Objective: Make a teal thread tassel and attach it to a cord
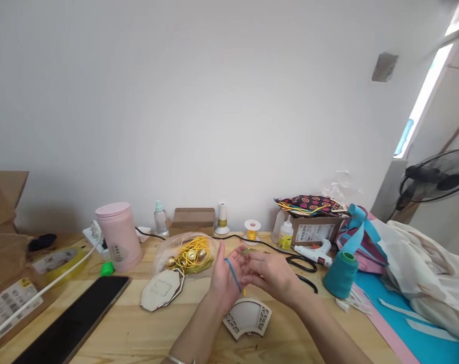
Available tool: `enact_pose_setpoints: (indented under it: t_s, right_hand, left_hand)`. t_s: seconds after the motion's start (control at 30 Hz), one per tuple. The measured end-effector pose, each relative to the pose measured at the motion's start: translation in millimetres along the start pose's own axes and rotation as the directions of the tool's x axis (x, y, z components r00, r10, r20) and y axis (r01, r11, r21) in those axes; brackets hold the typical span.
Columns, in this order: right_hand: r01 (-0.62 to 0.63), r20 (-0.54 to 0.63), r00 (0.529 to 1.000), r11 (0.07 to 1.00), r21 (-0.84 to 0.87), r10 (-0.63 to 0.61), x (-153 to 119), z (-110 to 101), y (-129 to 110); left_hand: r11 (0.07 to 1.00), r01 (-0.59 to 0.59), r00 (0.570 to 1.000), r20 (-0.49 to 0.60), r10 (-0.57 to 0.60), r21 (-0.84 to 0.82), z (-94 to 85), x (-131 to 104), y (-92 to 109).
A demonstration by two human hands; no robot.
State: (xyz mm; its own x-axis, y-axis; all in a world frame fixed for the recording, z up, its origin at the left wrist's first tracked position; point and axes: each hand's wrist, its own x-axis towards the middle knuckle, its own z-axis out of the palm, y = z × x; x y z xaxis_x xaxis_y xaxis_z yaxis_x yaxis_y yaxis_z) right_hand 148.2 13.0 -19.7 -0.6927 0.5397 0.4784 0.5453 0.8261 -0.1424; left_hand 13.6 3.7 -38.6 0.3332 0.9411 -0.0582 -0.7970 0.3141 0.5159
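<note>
1. A pink jar [121,245] stands with its lid on (contents hidden).
2. Yellow cord [197,245] and gold bells [201,254] lie with a clear plastic bag [161,253]; whether in or on it, I cannot tell.
3. The left hand [224,282] is palm up, thumb and fingers apart, a blue string [234,276] crossing it.
4. Between the forearms, the fan-shaped piece [248,316] lies on the table [115,333], wide curve facing away from the person, long axis running left to right.
5. The right hand [270,273] bends its fingers at the left fingers; its grip is unclear.
6. Patterned cloth [308,203] tops a cardboard box [316,231].
</note>
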Motion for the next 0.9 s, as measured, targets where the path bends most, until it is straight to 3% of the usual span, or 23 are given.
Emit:
enact_pose_setpoints:
  t_s: [0.13,0.23,0.33,0.6,0.8,0.9]
  right_hand:
    - [-0.077,0.011,0.997,0.997,0.016,0.077,-0.8,-12.5,2.1]
    - [-0.153,-0.011,0.988,0.984,0.088,0.154,-1.9,-16.8,5.5]
    - [-0.215,-0.022,0.974,0.956,0.197,0.224,-3.5,-13.6,10.4]
    - [-0.228,-0.042,0.959,0.853,0.469,0.28,-2.9,-1.6,17.4]
    - [-0.272,-0.009,0.938,0.755,0.597,0.345,-1.3,3.4,17.1]
    - [-0.314,0.062,0.934,0.725,0.613,0.352,-1.3,9.1,17.3]
  left_hand:
    - [0.933,0.288,0.955,0.005,-0.296,0.217,6.0,-3.5,-17.6]
    - [0.833,0.451,0.874,0.031,-0.485,0.319,4.4,-3.6,-24.0]
    - [0.774,0.528,0.803,0.093,-0.589,0.35,2.0,-3.3,-25.0]
    - [0.767,0.527,0.768,0.182,-0.614,0.366,0.1,-4.6,-25.8]
    - [0.796,0.49,0.704,0.377,-0.602,0.356,6.6,-16.9,-21.8]
    - [0.86,0.426,0.727,0.459,-0.51,0.282,16.6,-21.4,-18.7]
